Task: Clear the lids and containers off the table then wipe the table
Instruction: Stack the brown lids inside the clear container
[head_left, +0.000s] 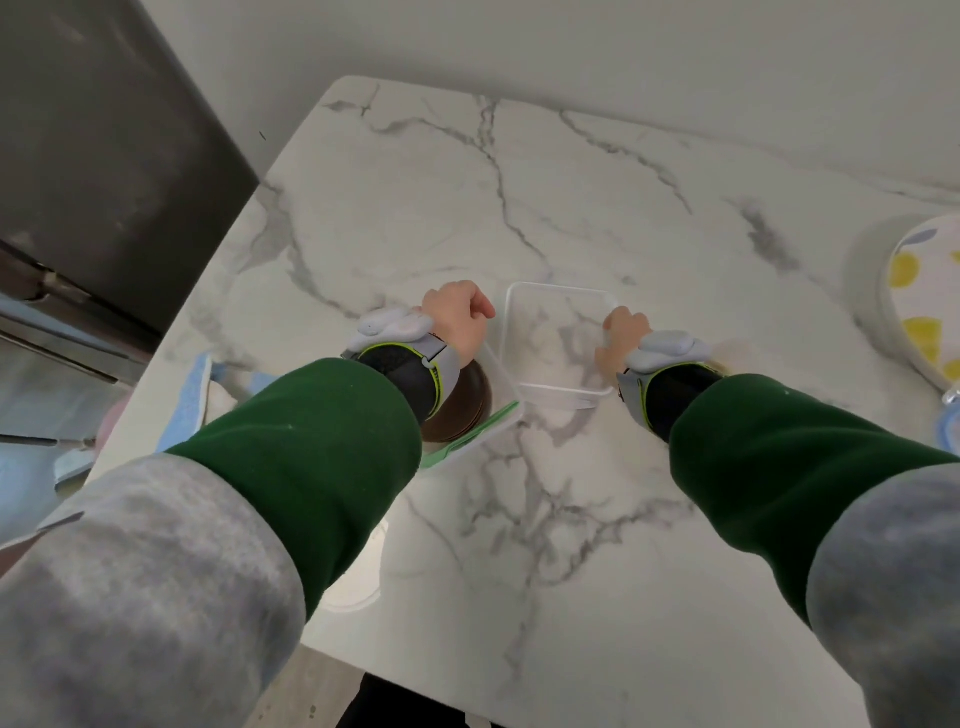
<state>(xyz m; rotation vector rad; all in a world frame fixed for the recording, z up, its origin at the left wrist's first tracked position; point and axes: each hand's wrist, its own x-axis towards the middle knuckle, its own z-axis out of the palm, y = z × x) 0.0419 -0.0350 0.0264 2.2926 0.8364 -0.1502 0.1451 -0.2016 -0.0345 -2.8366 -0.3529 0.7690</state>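
A clear square plastic container (558, 301) stands on the white marble table (571, 545). My right hand (621, 335) grips its right rim with curled fingers. My left hand (457, 319) is curled at the container's left side, over a green-rimmed clear lid (475, 441) with a brown round thing (462, 410) under my wrist. What the left fingers hold is hidden. A white round lid (358, 587) shows partly under my left sleeve.
A round tin with a lemon pattern (914, 296) sits at the table's right edge, with a blue-rimmed item (950, 431) below it. A blue cloth (197, 400) lies at the left edge. A steel appliance (104, 182) stands to the left.
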